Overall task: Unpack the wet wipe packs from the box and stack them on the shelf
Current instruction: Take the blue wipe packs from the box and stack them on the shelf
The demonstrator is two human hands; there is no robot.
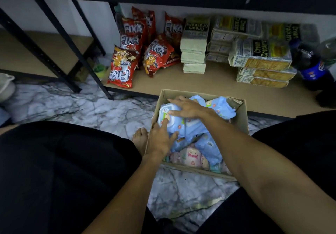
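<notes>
Judging by what's in view, this job is only just getting going. Starting at the left, the marble-look floor (91, 110) is looking hard and glossy. The shelf (209, 83) is sitting low in front of the person, a flat tan board on black metal posts. I'm not seeing a single wipe pack on the stretch that's showing. The crinkly red foil snack bags (158, 54) are leaning and slumping on it.

The left hand (161, 139) is reaching into the box with its fingers (164, 123) lying fairly straight, one on the hard white flip lid and the thumb against the side. They're pressing rather than curling round anything. The top wipe pack (192, 130) is still sitting in the box: soft blue printed film, puffy and a bit wrinkled. The right hand (189, 106) is resting flat across its far end, its fingers spread and open. So both hands are bracketing it and I'd guess a lift is coming.

The cardboard box (241, 117) is standing on the floor just in front of the shelf edge, its rim a little torn. It's looking nearly full, with more blue packs plus a pink pack (190, 156) lower down, so almost everything is still waiting.

Further right, blocky cracker packs (261, 59) are sitting in neat stacks, and a dark soda bottle (312, 66) is standing at the end.
</notes>
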